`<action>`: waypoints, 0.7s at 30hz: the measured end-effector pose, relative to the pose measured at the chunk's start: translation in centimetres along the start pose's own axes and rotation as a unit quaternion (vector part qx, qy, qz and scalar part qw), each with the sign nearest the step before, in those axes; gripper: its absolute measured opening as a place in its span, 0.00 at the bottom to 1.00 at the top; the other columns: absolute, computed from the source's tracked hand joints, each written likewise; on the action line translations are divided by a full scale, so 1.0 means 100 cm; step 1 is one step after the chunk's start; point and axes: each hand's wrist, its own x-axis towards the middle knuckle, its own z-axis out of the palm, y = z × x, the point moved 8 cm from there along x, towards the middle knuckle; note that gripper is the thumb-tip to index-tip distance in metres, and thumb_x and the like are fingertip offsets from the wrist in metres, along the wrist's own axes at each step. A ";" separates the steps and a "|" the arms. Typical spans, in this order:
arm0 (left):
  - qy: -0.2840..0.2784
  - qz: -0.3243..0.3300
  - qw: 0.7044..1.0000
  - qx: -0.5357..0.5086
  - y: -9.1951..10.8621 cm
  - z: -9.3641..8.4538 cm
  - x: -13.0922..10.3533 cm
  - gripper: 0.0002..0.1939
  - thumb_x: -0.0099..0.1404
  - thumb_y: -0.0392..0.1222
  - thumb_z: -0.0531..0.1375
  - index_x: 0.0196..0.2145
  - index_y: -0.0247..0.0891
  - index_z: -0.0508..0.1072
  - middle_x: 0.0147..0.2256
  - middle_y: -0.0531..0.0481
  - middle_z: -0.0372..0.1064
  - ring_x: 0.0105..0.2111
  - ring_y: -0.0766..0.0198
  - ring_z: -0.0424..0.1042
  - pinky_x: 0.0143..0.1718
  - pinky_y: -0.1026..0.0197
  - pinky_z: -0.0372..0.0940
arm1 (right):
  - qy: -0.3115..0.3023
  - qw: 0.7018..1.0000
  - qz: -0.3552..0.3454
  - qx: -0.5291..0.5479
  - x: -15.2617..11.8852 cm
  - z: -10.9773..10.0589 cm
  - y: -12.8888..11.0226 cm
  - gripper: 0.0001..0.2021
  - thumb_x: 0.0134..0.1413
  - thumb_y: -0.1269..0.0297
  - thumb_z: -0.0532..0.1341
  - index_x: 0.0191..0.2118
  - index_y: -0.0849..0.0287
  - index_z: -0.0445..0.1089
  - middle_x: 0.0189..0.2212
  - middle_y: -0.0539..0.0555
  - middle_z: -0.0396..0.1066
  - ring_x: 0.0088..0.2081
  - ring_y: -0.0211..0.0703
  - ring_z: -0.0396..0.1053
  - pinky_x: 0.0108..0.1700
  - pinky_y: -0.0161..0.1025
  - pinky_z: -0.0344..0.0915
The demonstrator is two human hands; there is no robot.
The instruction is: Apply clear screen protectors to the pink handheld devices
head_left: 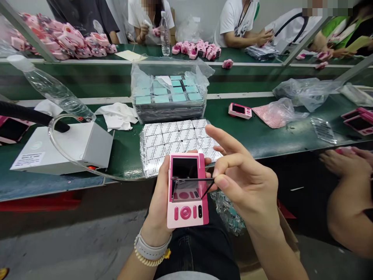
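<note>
Pink plastic makes up the small gadget (186, 212) that I see resting in the left hand (160, 202), which wraps round its back and sides. The right hand (247, 175) pinches a thin see-through panel (192, 186) by one dark corner, at 3 o'clock of the gadget. That panel tips over the black screen (185, 165), and the buttons (176, 213) shine in it; I can't tell if it touches. At 12 o'clock, white printed cards (177, 140) lie in rows on the green desk (125, 144). Behind them sits a wrapped stack (171, 111) with blue-green squares. A white box (67, 144) stands near 10 o'clock, and another pink toy (239, 110) lies at 1 o'clock, just beside a clear bag (272, 113) with something pink inside.
</note>
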 end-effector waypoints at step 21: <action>0.012 0.009 1.000 0.010 0.001 -0.003 0.002 0.32 0.82 0.62 0.49 0.65 0.36 0.77 0.51 0.39 0.84 0.55 0.43 0.83 0.57 0.44 0.80 | 0.019 1.000 -0.009 -0.017 0.000 0.002 0.001 0.06 0.65 0.70 0.71 0.37 0.49 0.79 0.66 0.50 0.77 0.71 0.58 0.70 0.71 0.57 0.70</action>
